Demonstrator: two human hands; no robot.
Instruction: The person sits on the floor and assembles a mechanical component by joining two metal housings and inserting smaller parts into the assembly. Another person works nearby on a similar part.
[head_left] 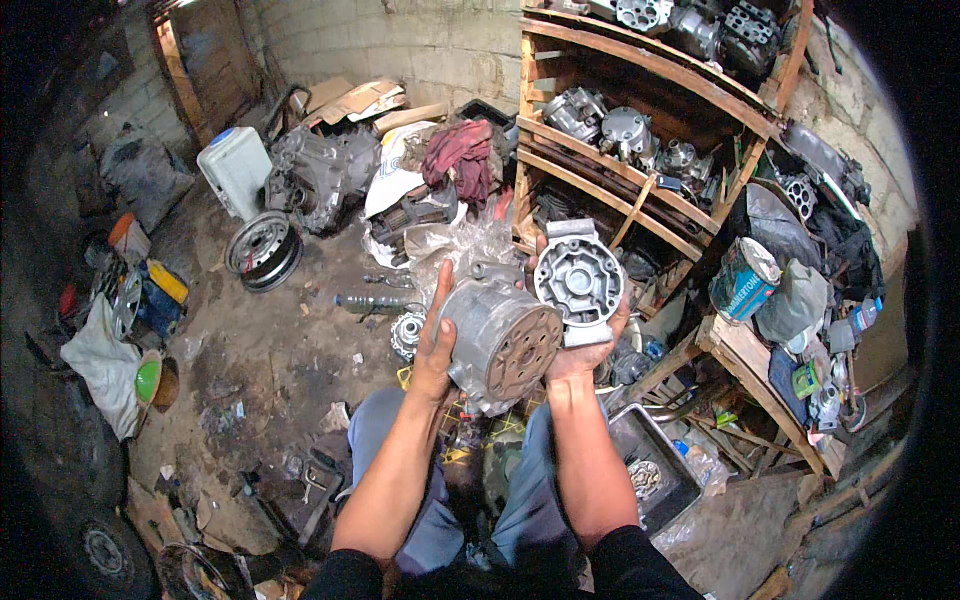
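Above my knees, my left hand [435, 345] lies along the left side of a grey compressor body [468, 325], its fingers pointing up and its palm pressed to the metal. A rusty round plate [523, 352] with several holes faces me on that body. In my right hand [588, 358] is a silver compressor end cover [580, 280], its ribbed inner face showing and mounting lugs at top and bottom. My right fingers curl around its edge. The two parts are side by side and overlap in view; whether they touch I cannot tell.
To the right, a wooden shelf [640, 185] carries several metal compressors. A wooden bench [765, 385] holds a blue tin [745, 280] and other clutter. Beside my right leg sits a black tray [660, 500] with metal parts. A wheel rim [264, 252] lies on the dirty floor, left.
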